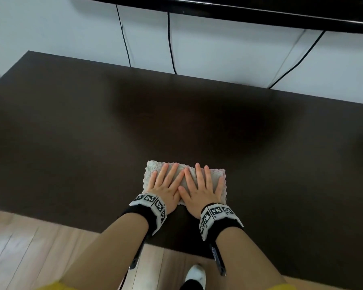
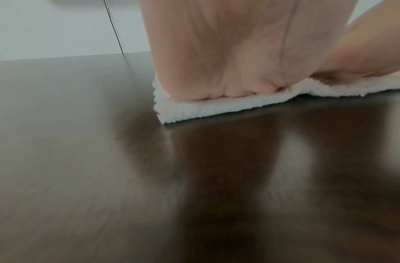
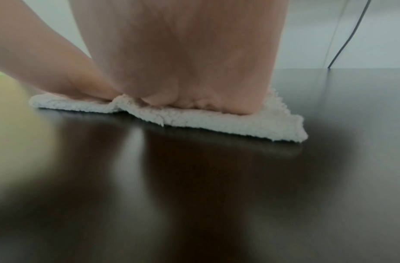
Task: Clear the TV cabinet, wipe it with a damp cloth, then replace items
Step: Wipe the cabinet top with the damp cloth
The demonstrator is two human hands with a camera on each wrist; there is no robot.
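Nearest the front edge of the dark, smooth TV cabinet (image 1: 71,122), the left hand (image 1: 166,185) and right hand (image 1: 201,191) are pressing side by side on a fluffy, pale cloth (image 1: 153,167), fingers straight and spread flat, gripping nothing; the wiping step appears to be under way, and the next stroke is likely calling for pushing outward toward the black cables (image 1: 171,45) hanging down the white wall (image 1: 50,28) behind

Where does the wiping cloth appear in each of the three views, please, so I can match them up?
Head: the cloth lies low at centre, under both flat hands, near the cabinet's front edge.
Left wrist: its left corner sits mid-frame, right of centre, under the left hand.
Right wrist: it stretches across the middle, under the right hand.
Shared landmark: the dark cabinet top beneath it.
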